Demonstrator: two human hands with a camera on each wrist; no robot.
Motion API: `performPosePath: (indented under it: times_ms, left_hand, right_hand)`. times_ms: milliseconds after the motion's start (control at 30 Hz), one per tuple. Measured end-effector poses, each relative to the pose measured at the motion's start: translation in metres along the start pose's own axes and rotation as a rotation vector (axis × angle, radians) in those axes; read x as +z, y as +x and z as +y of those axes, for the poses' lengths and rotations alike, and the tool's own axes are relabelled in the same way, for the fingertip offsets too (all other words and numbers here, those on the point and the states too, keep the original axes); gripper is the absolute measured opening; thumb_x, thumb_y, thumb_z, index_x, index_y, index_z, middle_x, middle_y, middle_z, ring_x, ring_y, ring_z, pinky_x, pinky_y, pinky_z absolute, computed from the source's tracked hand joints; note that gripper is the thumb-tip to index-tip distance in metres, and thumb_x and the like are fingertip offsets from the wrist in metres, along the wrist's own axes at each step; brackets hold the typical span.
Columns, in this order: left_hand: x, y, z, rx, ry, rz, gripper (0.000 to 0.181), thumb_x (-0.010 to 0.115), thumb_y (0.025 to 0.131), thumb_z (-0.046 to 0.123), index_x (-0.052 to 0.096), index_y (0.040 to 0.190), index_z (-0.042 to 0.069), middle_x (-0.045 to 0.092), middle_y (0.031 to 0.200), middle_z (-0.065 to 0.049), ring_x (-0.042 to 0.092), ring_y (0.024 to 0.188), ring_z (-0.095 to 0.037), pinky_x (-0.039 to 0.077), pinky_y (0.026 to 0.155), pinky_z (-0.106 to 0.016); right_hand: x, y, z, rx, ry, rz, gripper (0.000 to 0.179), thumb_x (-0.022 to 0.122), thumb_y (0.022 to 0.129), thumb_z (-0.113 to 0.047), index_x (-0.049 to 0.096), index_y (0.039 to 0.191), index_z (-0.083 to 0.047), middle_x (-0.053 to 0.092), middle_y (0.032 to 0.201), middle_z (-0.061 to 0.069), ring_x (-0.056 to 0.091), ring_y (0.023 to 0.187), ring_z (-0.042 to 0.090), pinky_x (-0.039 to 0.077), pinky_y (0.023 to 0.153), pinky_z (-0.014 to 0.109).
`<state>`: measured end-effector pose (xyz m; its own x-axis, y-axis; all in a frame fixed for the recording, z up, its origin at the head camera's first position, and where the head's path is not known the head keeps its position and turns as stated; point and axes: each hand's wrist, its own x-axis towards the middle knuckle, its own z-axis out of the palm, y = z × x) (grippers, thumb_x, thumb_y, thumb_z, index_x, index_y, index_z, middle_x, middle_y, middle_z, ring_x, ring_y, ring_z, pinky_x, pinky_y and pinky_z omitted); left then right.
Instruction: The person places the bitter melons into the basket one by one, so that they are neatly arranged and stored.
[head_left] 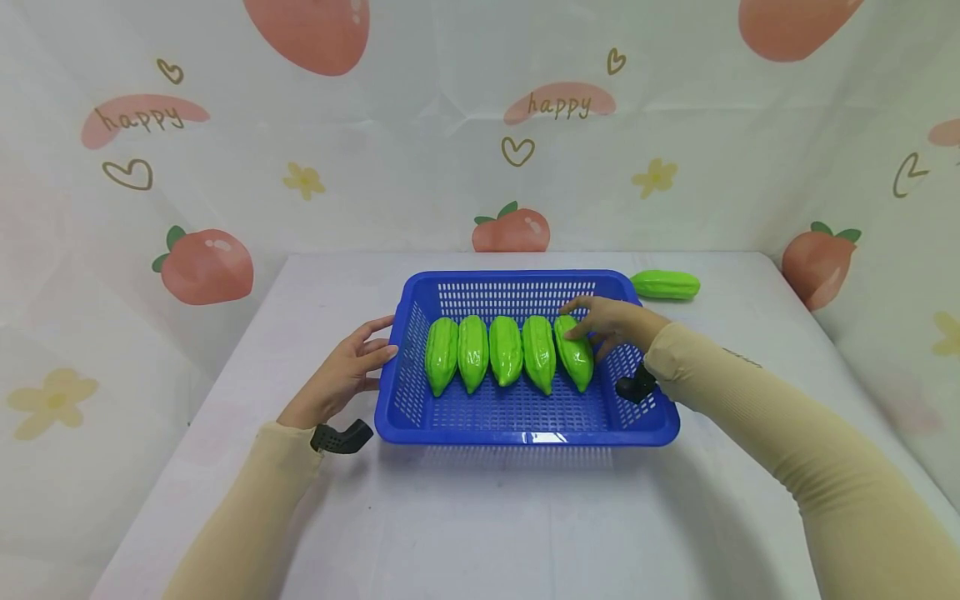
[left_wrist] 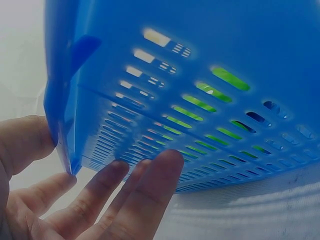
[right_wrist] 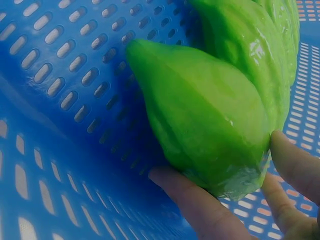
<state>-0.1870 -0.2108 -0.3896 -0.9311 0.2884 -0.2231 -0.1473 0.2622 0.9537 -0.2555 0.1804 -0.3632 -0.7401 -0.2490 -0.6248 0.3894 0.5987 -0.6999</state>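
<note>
Several bright green, glossy ribbed gourds (head_left: 506, 354) lie side by side in a blue slotted plastic basket (head_left: 480, 438), pointed ends toward me. At the right of the row, my right hand (head_left: 611, 321) pinches the far, blunt end of the last gourd (head_left: 576, 360). The right wrist view shows fingers on both sides of this gourd (right_wrist: 200, 110), which leans beside its neighbour. My left hand (head_left: 345, 371) touches the basket's left edge with spread, fairly straight fingers. In the left wrist view its thumb (left_wrist: 25, 140) meets the rim, and the other fingers lie by the outer wall.
Another green gourd (head_left: 666, 284) lies sideways on the white table (head_left: 480, 525), behind the basket's right corner. A printed cloth (head_left: 420, 167) hangs behind the table and along both sides. A black wrist mount (head_left: 341, 437) sticks out from the left sleeve.
</note>
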Motion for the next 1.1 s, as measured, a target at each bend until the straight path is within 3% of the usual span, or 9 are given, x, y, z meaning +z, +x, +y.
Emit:
performPosePath:
  times_ms: [400, 1100]
  left_hand:
    - [-0.0007, -0.0011, 0.0017, 0.0, 0.014, -0.007, 0.073, 0.062, 0.094, 0.036, 0.021, 0.153, 0.024, 0.05, 0.14, -0.018, 0.062, 0.111, -0.029, 0.052, 0.092, -0.052]
    - [-0.0009, -0.0002, 0.0003, 0.006, 0.003, -0.008, 0.072, 0.062, 0.094, 0.035, 0.022, 0.153, 0.023, 0.051, 0.139, -0.018, 0.064, 0.107, -0.025, 0.054, 0.091, -0.05]
  right_hand:
    - [-0.0005, 0.0043, 0.0001, 0.001, -0.04, 0.024, 0.061, 0.057, 0.096, -0.006, 0.029, 0.15, -0.009, 0.031, 0.148, 0.03, 0.043, 0.129, 0.049, 0.056, 0.087, 0.047]
    - [-0.001, 0.0024, -0.0007, 0.009, -0.07, 0.024, 0.062, 0.059, 0.095, -0.008, 0.031, 0.15, -0.011, 0.027, 0.149, 0.03, 0.042, 0.131, 0.049, 0.054, 0.091, 0.047]
